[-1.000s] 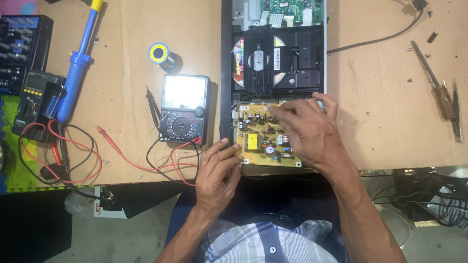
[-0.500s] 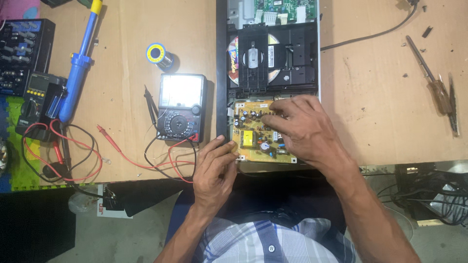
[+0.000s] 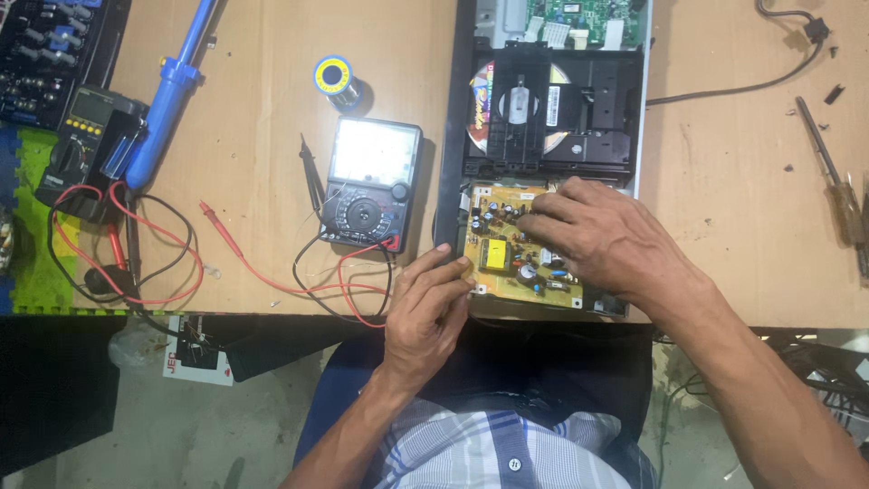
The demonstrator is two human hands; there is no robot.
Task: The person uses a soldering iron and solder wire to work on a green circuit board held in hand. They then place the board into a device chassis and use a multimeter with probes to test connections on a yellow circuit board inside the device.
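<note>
At the near edge of the wooden workbench (image 3: pixel 253 118), we are working with both bare hands on a yellow circuit board (image 3: pixel 507 263) sitting in the front of an opened disc player (image 3: pixel 548 136). Our right hand (image 3: pixel 602 237) is lying palm-down over the board's far right part, fingers spread and loosely curled, fingertips (image 3: pixel 534 217) touching the small components; it is gripping nothing that we can see. Our left hand (image 3: pixel 433 303) is resting just beside the board's near left corner, fingers bent and pressing against the player's edge, holding no tool.

Just left of the left hand, an analog multimeter (image 3: pixel 371 186) is lying face up, its red and black leads (image 3: pixel 272 272) trailing toward us across the wood. Beyond the meter, a spool of solder (image 3: pixel 335 77) is standing. Well to the left, a blue desoldering pump (image 3: pixel 172 95) is leaning across a dark digital meter (image 3: pixel 86 149). Well to the right of the right hand, a screwdriver (image 3: pixel 833 177) is lying near the bench's edge, with a black cable (image 3: pixel 724 91) running from the player.
</note>
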